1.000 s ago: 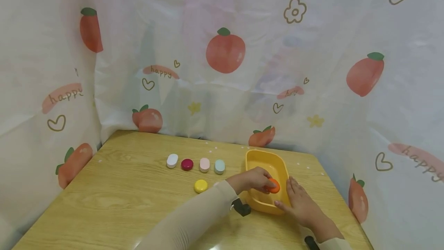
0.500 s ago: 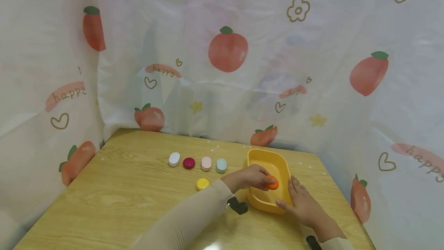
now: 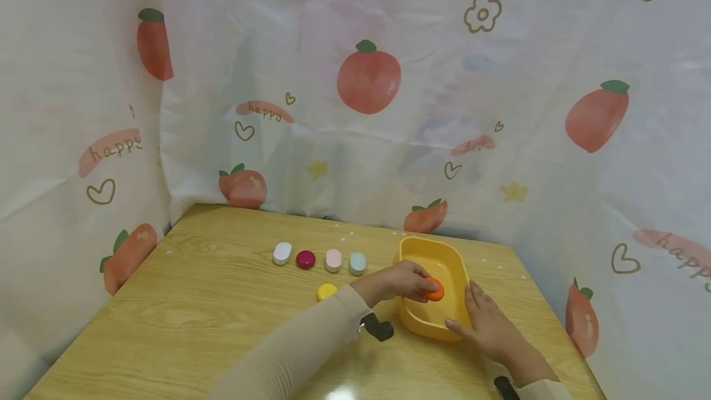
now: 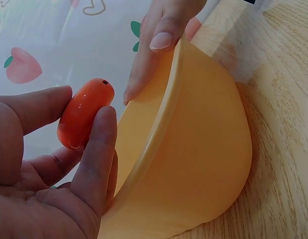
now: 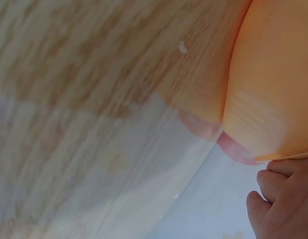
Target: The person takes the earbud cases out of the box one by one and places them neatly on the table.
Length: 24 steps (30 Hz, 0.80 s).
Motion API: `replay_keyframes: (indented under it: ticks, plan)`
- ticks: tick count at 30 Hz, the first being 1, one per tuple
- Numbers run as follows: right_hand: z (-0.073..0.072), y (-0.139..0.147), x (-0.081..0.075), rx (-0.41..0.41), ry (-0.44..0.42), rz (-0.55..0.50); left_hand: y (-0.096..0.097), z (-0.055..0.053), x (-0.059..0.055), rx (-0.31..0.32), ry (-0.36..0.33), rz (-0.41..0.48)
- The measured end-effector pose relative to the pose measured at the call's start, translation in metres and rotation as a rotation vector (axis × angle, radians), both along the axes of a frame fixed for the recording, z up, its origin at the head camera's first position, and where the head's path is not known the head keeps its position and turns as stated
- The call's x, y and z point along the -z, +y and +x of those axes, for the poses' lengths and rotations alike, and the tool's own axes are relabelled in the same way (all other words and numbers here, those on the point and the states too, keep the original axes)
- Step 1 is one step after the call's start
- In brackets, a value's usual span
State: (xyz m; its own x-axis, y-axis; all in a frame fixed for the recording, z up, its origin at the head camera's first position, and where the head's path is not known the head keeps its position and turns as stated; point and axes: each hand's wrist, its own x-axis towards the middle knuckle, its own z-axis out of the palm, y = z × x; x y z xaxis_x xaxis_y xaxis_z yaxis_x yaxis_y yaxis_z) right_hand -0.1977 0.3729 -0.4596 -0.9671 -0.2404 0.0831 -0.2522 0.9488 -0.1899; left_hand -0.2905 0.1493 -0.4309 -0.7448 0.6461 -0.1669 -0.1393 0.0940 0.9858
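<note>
My left hand (image 3: 402,279) pinches a glossy orange disc (image 3: 434,289) between thumb and fingertips, over the inside of a yellow box (image 3: 430,329). In the left wrist view the orange disc (image 4: 86,113) is thick and rounded, with a small dark hole near its top end. The box's rim (image 4: 158,132) lies just beyond the fingers there. My right hand (image 3: 491,326) rests against the box's right side, fingers straight along the wall and thumb at the near rim. In the right wrist view, the fingers (image 5: 280,186) touch the box's edge.
Left of the box, a white piece (image 3: 282,253), a dark red disc (image 3: 305,259), a pink piece (image 3: 333,260) and a mint piece (image 3: 358,263) form a row on the wooden table (image 3: 222,326). A yellow disc (image 3: 326,291) lies nearer, partly behind my left sleeve. Printed cloth surrounds the table.
My left hand, still pinching the orange disc, has shifted slightly left and away from me over the box. The right hand stays against the box. The head view has drifted a little.
</note>
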Motion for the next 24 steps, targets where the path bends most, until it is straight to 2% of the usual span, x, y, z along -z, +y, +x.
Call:
replay_keyframes:
  ticks: [6, 13, 24]
  plan:
    - [0.001, -0.001, -0.002, 0.001, -0.008, -0.011, -0.008, 0.0, -0.003, 0.012, 0.025, -0.006]
    - [0.002, -0.002, -0.002, 0.002, -0.01, -0.018, -0.02, -0.002, -0.001, 0.036, 0.044, 0.007]
    - [-0.001, -0.001, -0.003, -0.004, -0.014, -0.02, -0.041, -0.009, -0.002, 0.01, 0.069, 0.013]
